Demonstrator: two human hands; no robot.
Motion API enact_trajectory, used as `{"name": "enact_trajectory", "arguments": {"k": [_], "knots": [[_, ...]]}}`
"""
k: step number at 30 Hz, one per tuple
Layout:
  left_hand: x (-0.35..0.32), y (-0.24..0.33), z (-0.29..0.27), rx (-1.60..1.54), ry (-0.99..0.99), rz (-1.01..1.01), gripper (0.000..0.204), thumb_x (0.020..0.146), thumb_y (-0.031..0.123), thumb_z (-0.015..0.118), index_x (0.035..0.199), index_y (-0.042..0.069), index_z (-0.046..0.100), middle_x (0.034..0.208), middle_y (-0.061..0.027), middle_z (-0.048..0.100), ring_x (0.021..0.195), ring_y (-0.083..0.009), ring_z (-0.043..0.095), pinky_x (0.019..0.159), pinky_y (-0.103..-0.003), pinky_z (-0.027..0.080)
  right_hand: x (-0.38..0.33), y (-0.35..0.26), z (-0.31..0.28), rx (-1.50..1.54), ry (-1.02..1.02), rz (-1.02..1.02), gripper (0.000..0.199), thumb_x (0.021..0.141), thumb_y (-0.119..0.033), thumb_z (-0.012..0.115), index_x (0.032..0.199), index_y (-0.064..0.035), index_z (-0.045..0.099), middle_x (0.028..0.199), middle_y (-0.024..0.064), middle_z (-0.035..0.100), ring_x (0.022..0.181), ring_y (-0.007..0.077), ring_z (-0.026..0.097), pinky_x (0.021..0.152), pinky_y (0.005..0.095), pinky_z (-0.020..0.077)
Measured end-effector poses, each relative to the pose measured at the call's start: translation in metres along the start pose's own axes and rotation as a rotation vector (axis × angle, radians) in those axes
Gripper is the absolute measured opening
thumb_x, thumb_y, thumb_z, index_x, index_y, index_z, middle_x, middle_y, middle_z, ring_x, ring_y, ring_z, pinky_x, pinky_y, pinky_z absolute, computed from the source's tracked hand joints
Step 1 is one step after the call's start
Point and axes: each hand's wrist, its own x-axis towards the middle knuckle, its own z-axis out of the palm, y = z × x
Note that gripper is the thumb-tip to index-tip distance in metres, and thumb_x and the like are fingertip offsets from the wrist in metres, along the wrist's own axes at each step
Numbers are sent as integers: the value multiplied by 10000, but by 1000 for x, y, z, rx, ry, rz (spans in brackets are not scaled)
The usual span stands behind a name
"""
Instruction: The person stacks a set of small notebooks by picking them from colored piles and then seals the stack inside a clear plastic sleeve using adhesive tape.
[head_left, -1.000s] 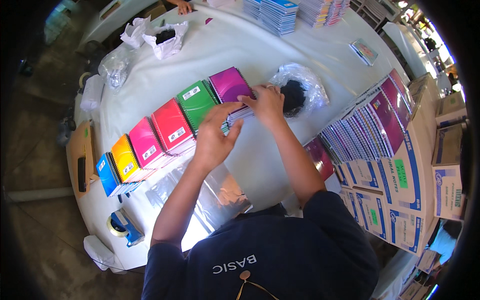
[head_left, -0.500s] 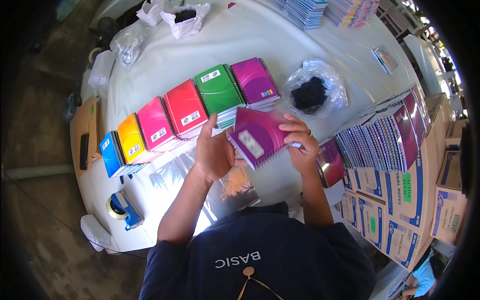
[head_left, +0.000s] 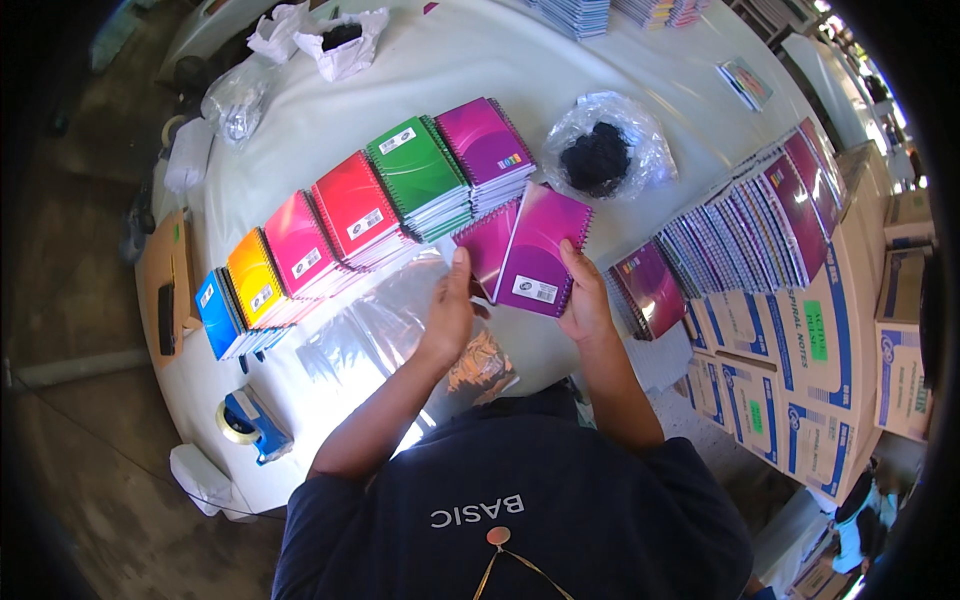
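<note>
My right hand (head_left: 586, 300) grips a purple spiral notebook (head_left: 548, 240) by its right edge, thumb on the cover near a white label. A second purple notebook (head_left: 488, 242) fans out from beneath it at the left. My left hand (head_left: 455, 305) closes on that one's lower left edge, its fingers partly hidden below. Just beyond stands a stepped row of spiral notebook stacks: blue (head_left: 216, 308), yellow (head_left: 258, 278), pink (head_left: 300, 245), red (head_left: 358, 208), green (head_left: 415, 165) and purple (head_left: 485, 140).
Purple notebooks (head_left: 740, 230) lean in a long row over cartons (head_left: 830, 370) at right. A plastic bag with black contents (head_left: 597, 160) lies beyond my hands. Clear plastic sheeting (head_left: 365, 315) and a blue tape dispenser (head_left: 258, 425) lie at left.
The held purple notebooks have turned more upright and spread apart, so two covers show. My left hand has swung from open-fingered to closed at the left edge. The view has shifted slightly.
</note>
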Motion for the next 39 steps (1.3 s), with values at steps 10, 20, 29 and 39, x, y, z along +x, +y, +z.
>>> {"name": "enact_trajectory", "arguments": {"k": [10, 20, 29, 39], "knots": [[32, 44, -22, 1326, 584, 1212, 255, 797, 206, 676, 963, 18, 629, 979, -161, 646, 846, -283, 648, 692, -350, 519, -12, 2, -11, 59, 0, 38, 345, 957, -226, 425, 1228, -25, 495, 1156, 105, 597, 1058, 219, 585, 921, 376, 460], [11, 73, -31, 1002, 368, 1288, 245, 789, 3, 587, 1020, 44, 656, 906, -147, 672, 734, -278, 645, 654, -355, 514, -2, 9, -19, 108, -87, 185, 413, 875, -201, 399, 1212, 20, 488, 1111, 154, 606, 1010, 276, 602, 926, 432, 459], [11, 43, -77, 1400, 613, 1193, 260, 826, 176, 615, 1060, 69, 648, 1103, -92, 641, 1016, -266, 599, 859, -428, 455, -6, 34, 16, -144, -157, 225, 395, 859, -110, 585, 1221, 14, 486, 1119, 111, 599, 990, 200, 606, 854, 328, 489], [-51, 18, -60, 1442, 222, 1306, 305, 769, 155, 661, 1071, 114, 653, 1121, -96, 622, 952, -235, 599, 778, -358, 478, 5, 46, 56, 194, -176, 353, 413, 914, -212, 533, 1280, -48, 435, 1119, 119, 595, 997, 217, 608, 865, 366, 503]]}}
